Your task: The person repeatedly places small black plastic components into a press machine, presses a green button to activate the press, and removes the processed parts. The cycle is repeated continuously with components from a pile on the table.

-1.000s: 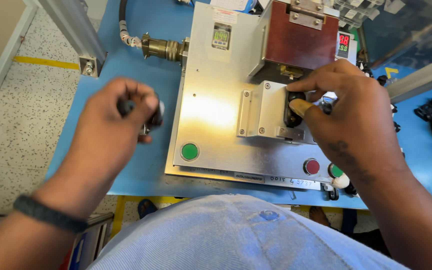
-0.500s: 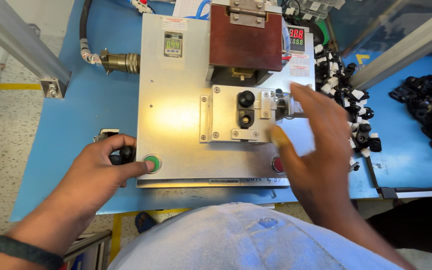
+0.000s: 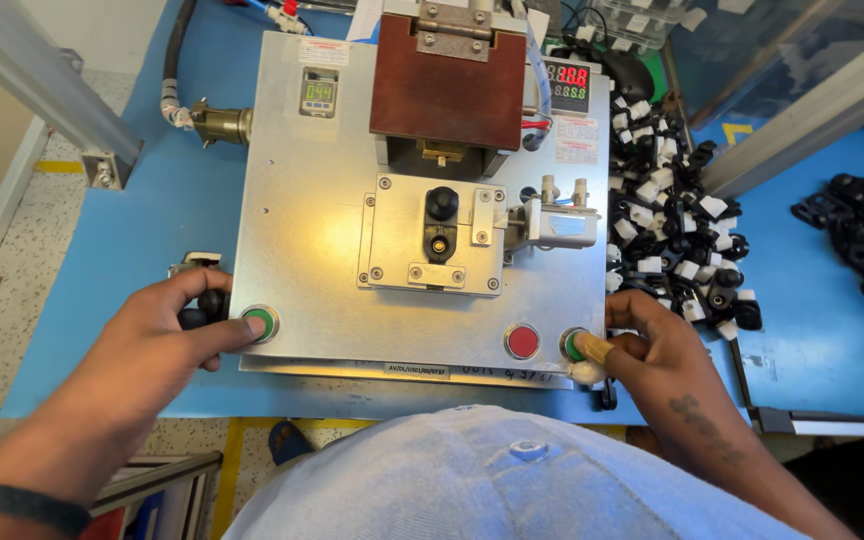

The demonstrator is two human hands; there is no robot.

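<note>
On metal plate [image 3: 312, 200], at centre: fixture block [image 3: 432, 235] holding one small black part [image 3: 441, 204], brown press head [image 3: 449, 85] just above. Left hand [image 3: 142, 350] curled narrow round a small black piece [image 3: 202, 305], thumb tip touching left green button [image 3: 259, 323]. Right hand [image 3: 652, 345] loosely curled, taped fingertip on right green button [image 3: 575, 345], nothing visibly gripped; red button [image 3: 522, 341] just beside. Heap of black-and-white parts [image 3: 672, 230] against plate's right edge; bare blue table [image 3: 142, 215] at left.
</note>
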